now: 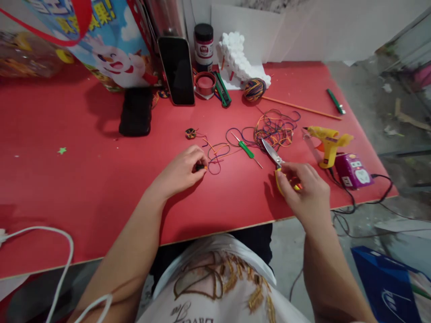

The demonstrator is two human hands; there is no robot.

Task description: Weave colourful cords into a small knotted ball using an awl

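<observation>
My left hand (184,172) rests on the red table, its fingers closed around a small dark crocheted piece (200,167) that shows only in part. Loose multicoloured yarn (215,154) trails from beside those fingertips. In my right hand (305,188) are yellow-handled scissors (273,153), blades pointing up and to the left. Between the hands lies a green-handled crochet hook (246,149). A tangle of yarn (276,129) spreads just beyond the scissors' tips, and a small round yarn piece (190,133) sits above my left hand.
A yellow glue gun (328,141) and purple box (355,170) with cables stand at right. Behind are a yarn ball (255,89), a stick (303,107), a green cutter (222,89), an upright phone (177,72) and a black case (136,112). A white cable (67,237) crosses lower left.
</observation>
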